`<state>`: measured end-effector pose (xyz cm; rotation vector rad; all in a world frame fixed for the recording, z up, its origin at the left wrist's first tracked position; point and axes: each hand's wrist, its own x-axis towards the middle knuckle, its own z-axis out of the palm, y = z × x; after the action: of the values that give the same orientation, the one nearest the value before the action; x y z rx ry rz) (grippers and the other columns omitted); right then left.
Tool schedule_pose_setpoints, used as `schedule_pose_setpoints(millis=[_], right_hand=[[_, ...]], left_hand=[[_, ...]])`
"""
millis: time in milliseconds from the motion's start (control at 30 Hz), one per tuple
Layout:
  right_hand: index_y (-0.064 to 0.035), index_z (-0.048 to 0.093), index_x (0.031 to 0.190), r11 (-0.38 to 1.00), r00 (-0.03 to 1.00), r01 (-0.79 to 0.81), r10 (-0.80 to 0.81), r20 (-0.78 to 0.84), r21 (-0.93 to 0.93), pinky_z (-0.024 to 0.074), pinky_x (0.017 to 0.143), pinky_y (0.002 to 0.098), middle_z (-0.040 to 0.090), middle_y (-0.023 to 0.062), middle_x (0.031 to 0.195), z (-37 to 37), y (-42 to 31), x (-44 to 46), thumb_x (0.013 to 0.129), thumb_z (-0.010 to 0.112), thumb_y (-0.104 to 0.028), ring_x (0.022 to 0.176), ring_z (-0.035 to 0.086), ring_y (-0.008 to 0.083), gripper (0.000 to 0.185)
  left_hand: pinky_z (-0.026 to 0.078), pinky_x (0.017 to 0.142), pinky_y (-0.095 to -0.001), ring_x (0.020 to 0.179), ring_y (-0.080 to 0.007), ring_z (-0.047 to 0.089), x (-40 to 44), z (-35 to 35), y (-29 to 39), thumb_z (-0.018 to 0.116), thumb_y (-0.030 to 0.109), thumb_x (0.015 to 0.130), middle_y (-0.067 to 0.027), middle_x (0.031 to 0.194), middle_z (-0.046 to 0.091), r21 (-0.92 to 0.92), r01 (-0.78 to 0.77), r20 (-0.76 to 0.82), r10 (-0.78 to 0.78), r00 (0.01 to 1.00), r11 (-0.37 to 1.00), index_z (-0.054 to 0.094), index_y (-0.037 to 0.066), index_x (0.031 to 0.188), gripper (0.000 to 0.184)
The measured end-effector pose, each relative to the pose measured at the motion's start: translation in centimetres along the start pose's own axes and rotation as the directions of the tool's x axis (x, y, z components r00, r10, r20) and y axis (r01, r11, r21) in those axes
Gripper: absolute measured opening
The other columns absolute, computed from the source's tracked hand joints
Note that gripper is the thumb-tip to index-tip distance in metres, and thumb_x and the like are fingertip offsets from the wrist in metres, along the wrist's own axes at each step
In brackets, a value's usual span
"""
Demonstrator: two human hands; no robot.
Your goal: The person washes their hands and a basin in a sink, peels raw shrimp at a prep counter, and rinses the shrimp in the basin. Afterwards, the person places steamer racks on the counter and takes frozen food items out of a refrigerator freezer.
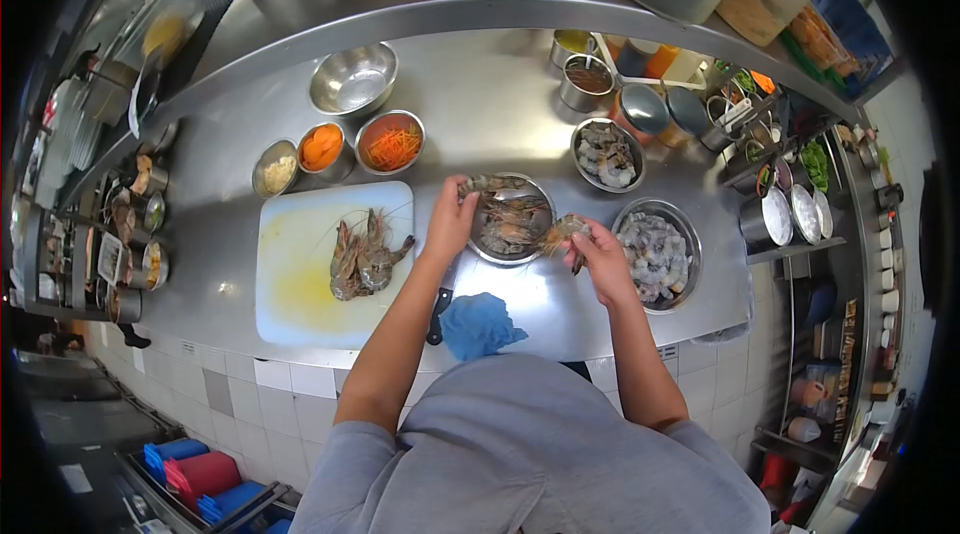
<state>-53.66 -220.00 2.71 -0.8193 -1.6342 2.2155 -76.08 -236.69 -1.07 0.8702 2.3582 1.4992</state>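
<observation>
Two prawn pieces, one in each hand, on either side of the middle bowl.
My left hand [450,224] pinches a long grey prawn piece [490,183] by its near end; its long axis runs crosswise over the bowl's far side, free end toward my right. My right hand [606,264], fingers closed on a shorter, leggy prawn piece [567,229], is at the right side of the steel bowl [511,261], lower and nearer my body. The pieces are apart, with the unpeeled prawns [513,222] in the bowl lying between my hands. The bowl of peeled prawns [655,256] sits just beyond my right hand, the nearer one; the prawns on the board [367,259] lie on my left hand's side.
</observation>
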Motion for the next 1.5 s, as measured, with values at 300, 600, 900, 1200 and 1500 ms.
schedule_pose_setpoints(millis=[300, 600, 900, 1200, 1500], right_hand=[[-0.0042, 0.053, 0.132, 1.0, 0.999, 0.02, -0.021, 0.04, 0.025, 0.049, 0.072, 0.026, 0.065, 0.0039, 0.093, 0.1, -0.1, 0.6, 0.099, 0.052, -0.012, 0.074, 0.059, 0.0107, 0.034], [-0.0038, 0.052, 0.134, 0.999, 1.0, 0.02, -0.02, 0.015, 0.033, 0.0501, 0.069, 0.0244, 0.067, 0.0042, 0.092, 0.0, 0.1, 0.1, 0.098, 0.054, -0.011, 0.074, 0.06, 0.0098, 0.037], [-0.0032, 0.052, 0.134, 0.999, 1.0, 0.024, -0.024, 0.006, 0.04, 0.0497, 0.068, 0.0245, 0.066, 0.0039, 0.09, -0.3, 0.5, 0.3, 0.099, 0.054, -0.011, 0.073, 0.059, 0.0098, 0.037], [-0.0032, 0.052, 0.134, 0.999, 1.0, 0.013, -0.013, -0.002, 0.046, 0.0483, 0.07, 0.0264, 0.065, 0.0048, 0.092, -0.5, 0.6, 0.3, 0.099, 0.053, -0.012, 0.075, 0.058, 0.012, 0.036], [-0.0051, 0.054, 0.127, 0.945, 1.0, 0.016, -0.007, -0.029, 0.328, 0.0513, 0.069, 0.0307, 0.066, 0.0082, 0.091, -1.5, -0.3, -0.2, 0.099, 0.052, -0.011, 0.074, 0.061, 0.016, 0.029]], left_hand=[[0.049, 0.082, -0.0288, 0.089, -0.0141, 0.06, -2.4, -0.4, -0.6, 0.054, 0.009, 0.097, -0.0074, 0.096, 0.061, -0.292, -0.033, 0.011, 0.038, 0.999, 0.956, 0.043, 0.002, 0.123, 0.029], [0.048, 0.065, -0.0271, 0.073, -0.0132, 0.061, -3.7, 0.9, -2.0, 0.058, 0.01, 0.094, -0.0092, 0.09, 0.067, -0.398, -0.005, -0.052, -0.017, 0.999, 0.917, 0.049, 0.001, 0.12, 0.029], [0.05, 0.052, -0.0257, 0.065, -0.0115, 0.061, -4.7, -0.3, 0.0, 0.055, 0.019, 0.096, -0.0079, 0.093, 0.071, -0.473, 0.668, 0.571, -0.377, 0.729, 0.575, 0.047, 0.002, 0.124, 0.034], [0.054, 0.075, -0.0438, 0.081, -0.0357, 0.066, -1.5, -0.7, -1.0, 0.064, 0.02, 0.088, -0.0164, 0.09, 0.068, 0.343, -0.021, 0.274, -0.079, 0.959, 0.939, 0.061, 0.005, 0.117, 0.033], [0.052, 0.077, -0.0374, 0.082, -0.0268, 0.065, -1.9, -9.1, -1.2, 0.066, 0.017, 0.087, -0.0159, 0.105, 0.067, 0.165, 0.096, -0.055, -0.088, 0.995, 0.982, 0.066, 0.005, 0.115, 0.03]])
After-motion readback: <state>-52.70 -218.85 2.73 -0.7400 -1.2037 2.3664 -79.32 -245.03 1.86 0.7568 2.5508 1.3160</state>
